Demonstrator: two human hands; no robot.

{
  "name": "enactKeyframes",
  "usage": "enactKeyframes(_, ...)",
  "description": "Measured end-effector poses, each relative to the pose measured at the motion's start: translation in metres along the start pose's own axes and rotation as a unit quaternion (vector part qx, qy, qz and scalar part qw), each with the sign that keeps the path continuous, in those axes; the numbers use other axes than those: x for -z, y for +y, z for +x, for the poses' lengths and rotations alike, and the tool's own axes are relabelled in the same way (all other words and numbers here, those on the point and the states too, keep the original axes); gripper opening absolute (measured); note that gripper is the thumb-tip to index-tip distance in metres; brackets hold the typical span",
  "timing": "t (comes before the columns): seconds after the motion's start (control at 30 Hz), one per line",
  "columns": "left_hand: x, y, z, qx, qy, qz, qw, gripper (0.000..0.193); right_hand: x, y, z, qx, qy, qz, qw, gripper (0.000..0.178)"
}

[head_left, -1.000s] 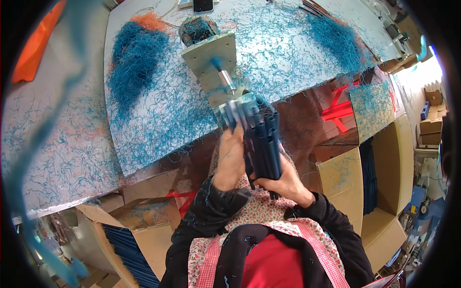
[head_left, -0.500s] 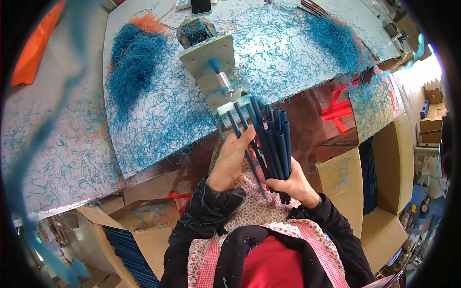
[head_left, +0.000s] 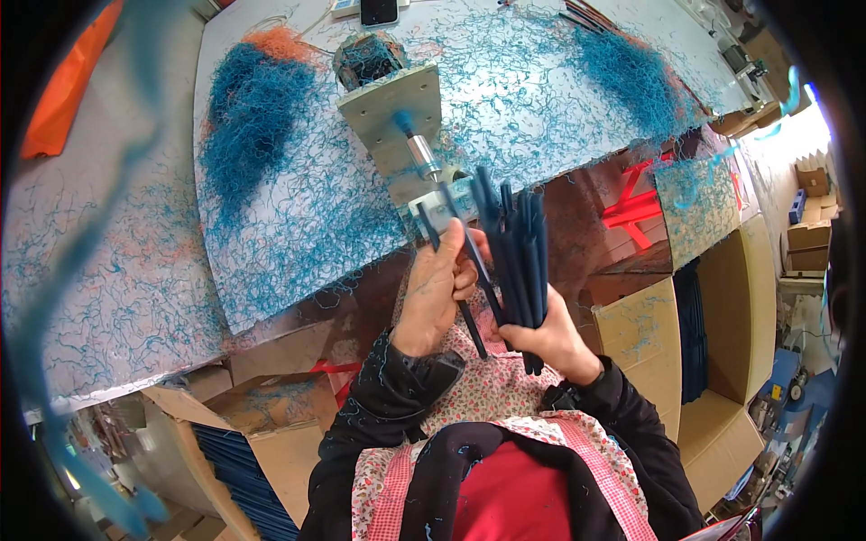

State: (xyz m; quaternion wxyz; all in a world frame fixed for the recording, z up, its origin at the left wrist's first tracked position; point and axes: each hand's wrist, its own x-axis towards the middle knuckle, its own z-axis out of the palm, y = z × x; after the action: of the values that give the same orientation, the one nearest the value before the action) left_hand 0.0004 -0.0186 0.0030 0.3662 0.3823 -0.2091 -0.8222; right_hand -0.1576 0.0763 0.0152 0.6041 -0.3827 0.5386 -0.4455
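Observation:
My left hand (head_left: 431, 293) is closed round a thin dark blue tube (head_left: 471, 326), tilted with its upper end by a white block (head_left: 435, 209). A second tube (head_left: 479, 261) slants between my hands, its top blurred close to the block; which hand grips it I cannot tell. My right hand (head_left: 552, 338) grips a bundle of similar tubes (head_left: 521, 261) near their lower ends, standing roughly upright. Just beyond the block, a silver spindle with a pointed tip (head_left: 420, 151) sticks out of a metal plate (head_left: 392, 104), with a motor (head_left: 368, 59) behind it.
Blue and orange shavings (head_left: 253, 135) heap on the white table (head_left: 505, 99) at the left, with another shavings pile (head_left: 627, 86) at the right. A phone (head_left: 379, 12) lies at the back. Cardboard boxes holding dark tubes stand at lower left (head_left: 239, 473) and right (head_left: 693, 334).
My left fingers have curled in more around the thin tube, and its upper end has shifted slightly left. The bundle in my right hand has tilted a little and its tops have spread.

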Motion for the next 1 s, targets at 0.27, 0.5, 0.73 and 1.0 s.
enactKeyframes(0.27, -0.005, -0.011, -0.005, 0.007, -0.06, -0.028, 0.998, 0.028, -0.002, -0.002, -0.009, -0.089, -0.031, 0.085, 0.992, 0.04)
enactKeyframes(0.5, 0.011, -0.018, 0.002, -0.035, -0.057, 0.021, 0.998, 0.027, -0.003, -0.018, -0.004, -0.115, -0.029, 0.09, 0.989, 0.033)
enactKeyframes(0.73, 0.009, -0.017, 0.007, -0.061, -0.017, 0.039, 0.997, 0.029, -0.002, -0.015, 0.009, -0.122, -0.03, 0.062, 0.99, 0.035)
enactKeyframes(1.0, 0.004, -0.014, 0.005, -0.016, -0.051, 0.053, 0.997, 0.038, 0.0, -0.019, -0.001, -0.129, -0.045, 0.099, 0.986, 0.038)
